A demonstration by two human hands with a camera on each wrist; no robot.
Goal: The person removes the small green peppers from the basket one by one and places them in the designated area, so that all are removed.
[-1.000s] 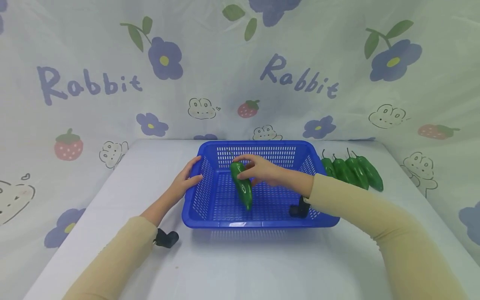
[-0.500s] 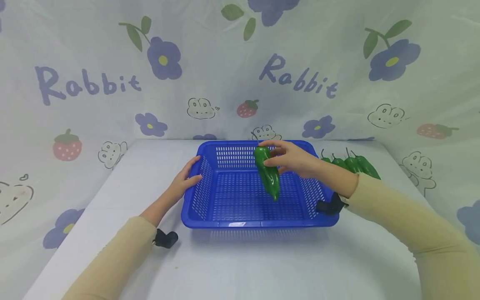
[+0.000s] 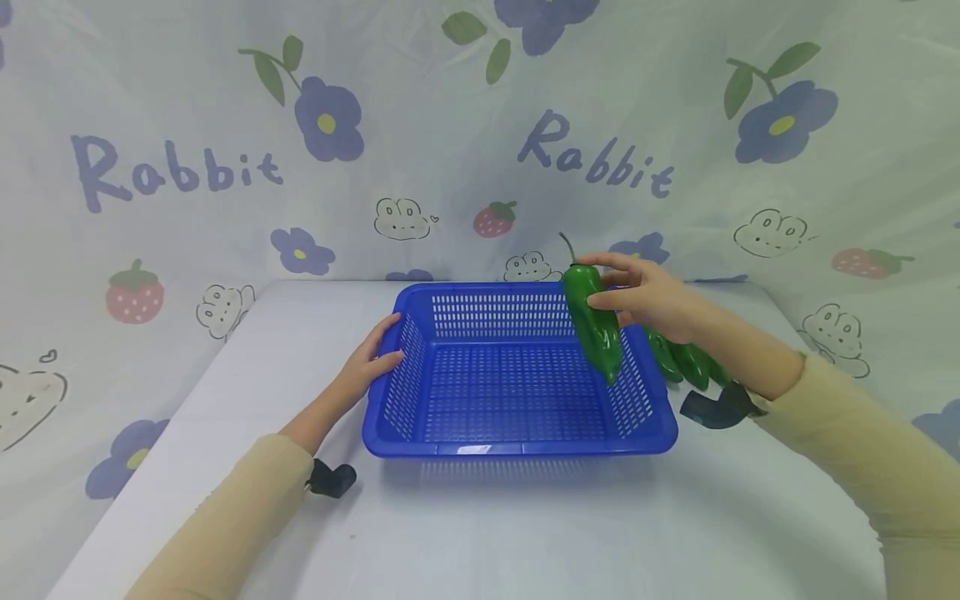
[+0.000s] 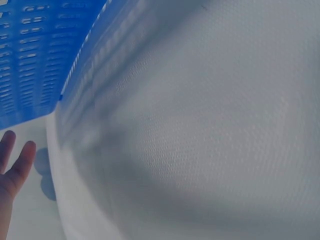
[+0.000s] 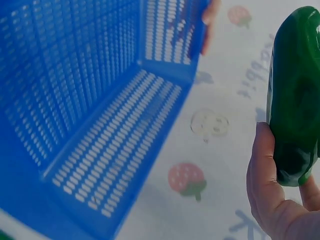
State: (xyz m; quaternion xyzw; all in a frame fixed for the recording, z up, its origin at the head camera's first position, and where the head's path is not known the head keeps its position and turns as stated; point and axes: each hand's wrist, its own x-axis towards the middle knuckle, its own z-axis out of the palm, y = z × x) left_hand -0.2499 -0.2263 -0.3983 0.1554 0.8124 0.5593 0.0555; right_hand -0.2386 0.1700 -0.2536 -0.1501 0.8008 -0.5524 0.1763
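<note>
My right hand [image 3: 651, 298] pinches a long glossy green chili pepper [image 3: 591, 321] near its stem end. The pepper hangs tilted over the right side of a blue plastic basket [image 3: 517, 447], its tip pointing down. In the right wrist view the pepper [image 5: 296, 95] stands between thumb and fingers. My left hand [image 3: 365, 360] rests on the basket's left rim, with fairly straight, spread fingers. The left wrist view catches two of its digits [image 4: 17, 165] beside the basket. Nothing lies inside the basket.
More green chili peppers [image 3: 686, 360] lie on the white table [image 3: 480, 533] right of the basket, partly hidden by my right hand and arm. A printed cloth [image 3: 450, 150] hangs behind the table. Black wrist cameras [image 3: 331, 478] protrude below both wrists.
My right hand has lifted the chili pepper out of the basket's middle and carried it right and upward, to above the right wall. The left hand and the basket have stayed put.
</note>
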